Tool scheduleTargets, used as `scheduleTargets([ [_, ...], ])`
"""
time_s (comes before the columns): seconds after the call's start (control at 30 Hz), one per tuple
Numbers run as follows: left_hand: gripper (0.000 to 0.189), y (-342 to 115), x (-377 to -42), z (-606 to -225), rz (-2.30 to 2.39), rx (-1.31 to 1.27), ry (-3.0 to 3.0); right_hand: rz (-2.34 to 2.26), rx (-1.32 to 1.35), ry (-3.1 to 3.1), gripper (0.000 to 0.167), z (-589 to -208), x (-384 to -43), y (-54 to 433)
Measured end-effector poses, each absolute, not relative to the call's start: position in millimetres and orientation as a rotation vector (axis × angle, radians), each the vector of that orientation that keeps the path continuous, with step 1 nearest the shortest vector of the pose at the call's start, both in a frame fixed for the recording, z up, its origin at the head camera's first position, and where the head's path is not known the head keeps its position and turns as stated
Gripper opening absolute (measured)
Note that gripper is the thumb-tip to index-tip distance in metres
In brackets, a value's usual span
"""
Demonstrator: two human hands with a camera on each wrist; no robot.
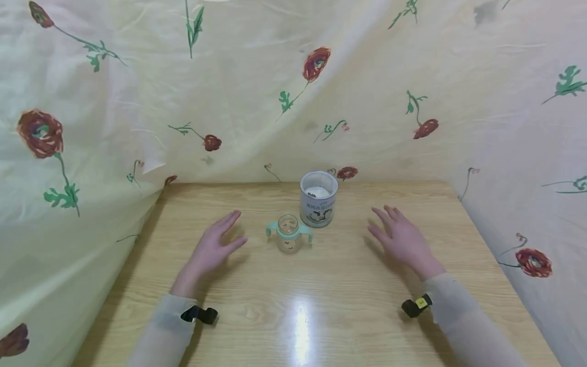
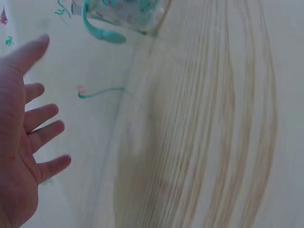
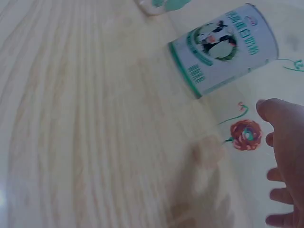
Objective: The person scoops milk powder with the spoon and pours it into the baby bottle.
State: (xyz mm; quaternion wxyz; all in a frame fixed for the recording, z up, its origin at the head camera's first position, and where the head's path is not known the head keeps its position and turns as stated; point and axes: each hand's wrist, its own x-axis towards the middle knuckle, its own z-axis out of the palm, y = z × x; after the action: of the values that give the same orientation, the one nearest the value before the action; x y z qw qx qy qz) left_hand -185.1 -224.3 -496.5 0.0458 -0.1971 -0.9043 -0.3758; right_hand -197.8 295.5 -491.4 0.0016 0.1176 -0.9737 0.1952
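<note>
1. My left hand (image 1: 212,250) hangs over the wooden table (image 1: 257,300), fingers extended and thumb held apart from them.
2. At its 3 o'clock, well apart, the clear bottle (image 1: 289,245) (it has 2 mint-green handles) stands upright.
3. My right hand (image 1: 404,243) also hangs over the wood, fingers spread.
4. At that hand's 10 o'clock, the white can (image 1: 317,210) stands upright, just beside the bottle at its 1 o'clock.
</note>
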Motion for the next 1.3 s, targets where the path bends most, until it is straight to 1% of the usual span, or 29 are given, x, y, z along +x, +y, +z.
scheduleTargets([
  [0.2, 0.063, -209, -188, -498, -1.469, -0.547, -2.562, 0.947, 0.274, -2.857, 0.063, -486, -198, 287],
  [0.43, 0.059, -182, -194, -500, -1.718, -0.473, -2.492, 1.252, 0.203, -2.634, 0.051, -471, -201, 268],
  [0.63, 0.052, -166, -201, -504, -1.858, -0.433, -2.446, 1.4, 0.184, -2.534, 0.044, -464, -205, 254],
  [0.73, 0.051, -161, -205, -506, -1.877, -0.459, -2.432, 1.453, 0.199, -2.494, 0.043, -460, -206, 247],
  [0.9, 0.055, -154, -209, -510, -1.907, -0.507, -2.462, 1.549, 0.21, -2.446, 0.042, -456, -209, 237],
  [1.3, 0.061, -145, -211, -514, -1.934, -0.572, -2.51, 1.613, 0.236, -2.396, 0.042, -450, -216, 218],
])
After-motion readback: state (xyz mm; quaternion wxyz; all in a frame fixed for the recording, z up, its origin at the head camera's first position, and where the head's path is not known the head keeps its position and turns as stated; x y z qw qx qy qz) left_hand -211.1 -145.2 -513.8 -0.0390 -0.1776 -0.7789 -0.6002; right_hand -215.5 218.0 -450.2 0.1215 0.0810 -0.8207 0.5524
